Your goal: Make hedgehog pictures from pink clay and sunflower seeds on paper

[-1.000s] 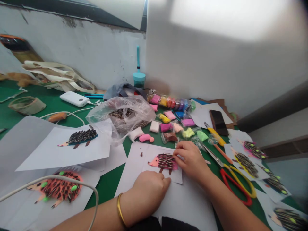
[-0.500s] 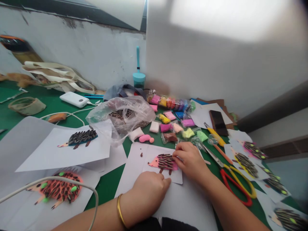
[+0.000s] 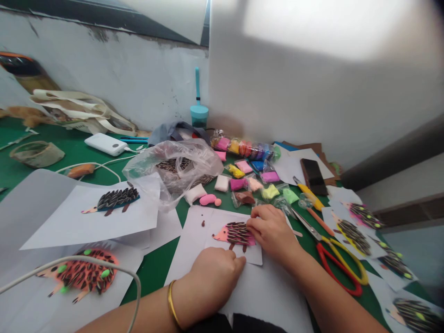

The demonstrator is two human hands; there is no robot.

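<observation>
A small white card (image 3: 255,259) bears a hedgehog picture (image 3: 237,233) with a pink clay body, a pale pink face, brown legs and rows of striped sunflower seeds. My right hand (image 3: 272,229) is closed in a pinch at the hedgehog's rear end, its fingertips touching the seed rows. Whatever sits between those fingertips is hidden. Curled into a loose fist, my left hand (image 3: 217,273) rests on the card's lower edge, just below the hedgehog's legs. The undersides of its fingers do not show. Under the card lies a larger white sheet (image 3: 187,245) with small brown clay bits (image 3: 203,224).
Scissors (image 3: 326,240) and a yellow cutter (image 3: 310,193) lie right of my hands. Behind are several clay packets (image 3: 270,191) and a plastic bag (image 3: 204,159) of seeds. Other hedgehog pictures (image 3: 118,198) flank both sides. A white cable (image 3: 104,261) loops over the left forearm.
The view has shifted very slightly. Both hands keep the same places, the right one pinching at the hedgehog's rear and the left one on the card.
</observation>
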